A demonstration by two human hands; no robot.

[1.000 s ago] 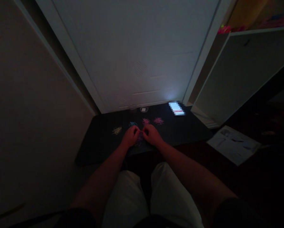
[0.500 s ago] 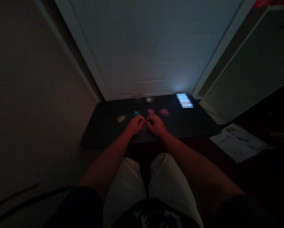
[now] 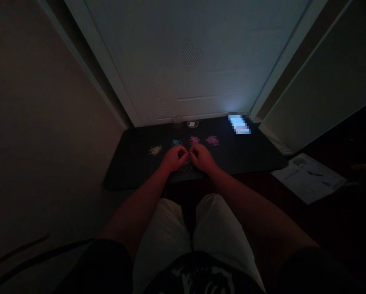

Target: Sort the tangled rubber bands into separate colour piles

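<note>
My left hand (image 3: 173,159) and my right hand (image 3: 202,158) meet over the near middle of a dark tabletop (image 3: 134,163). On both, thumb and fingers are pinched, with the fingertips almost touching; anything between them is too small and dark to make out. Partly covered by the hands lies a pile of thin purple strips (image 3: 185,167). Just beyond sit a blue pile (image 3: 176,142) and a pink pile (image 3: 194,140) of similar strips. Another pink pile (image 3: 212,140) is farther right, and a pale yellow pile (image 3: 155,150) lies to the left.
A lit phone (image 3: 239,123), its screen blurred, rests at the back right. Along the back edge are a small clear round dish (image 3: 192,123) with a white square and a faint clear container (image 3: 177,121). Behind stands a white door (image 3: 231,53). Printed paper (image 3: 308,177) lies lower right.
Both pinched hands have drawn slightly closer, their fingertips now nearly meeting. The camera view has shifted a little; the piles look unchanged.
</note>
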